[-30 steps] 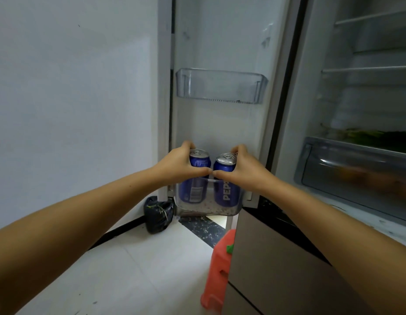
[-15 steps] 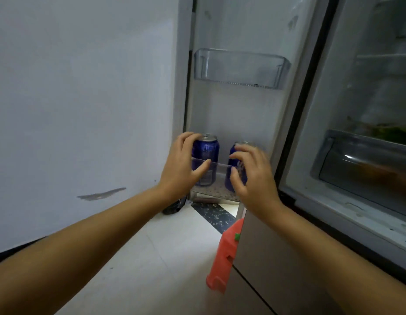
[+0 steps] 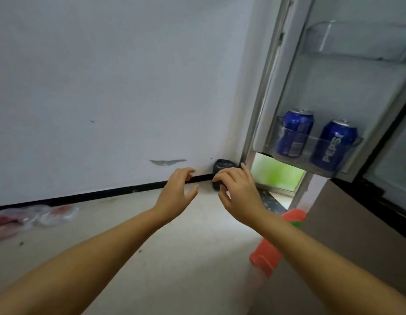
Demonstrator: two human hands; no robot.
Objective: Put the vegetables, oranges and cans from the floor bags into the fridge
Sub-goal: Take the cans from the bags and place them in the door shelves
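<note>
Two blue cans (image 3: 315, 135) upright in door shelf (image 3: 347, 147), left hand (image 3: 178, 192) and right hand (image 3: 239, 193) grip slack, empty

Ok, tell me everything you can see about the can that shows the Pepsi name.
The Pepsi can is blue and metal-looking, with a silver top and white PEPSI lettering running up its side. It stands upright at the right end of the clear lower door shelf, its lower half behind the shelf's front wall. A second blue can stands to its left, apart from it. No hand touches it.

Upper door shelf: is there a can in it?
No, the upper door shelf is bare; both cans stand in the lower door shelf.
</note>
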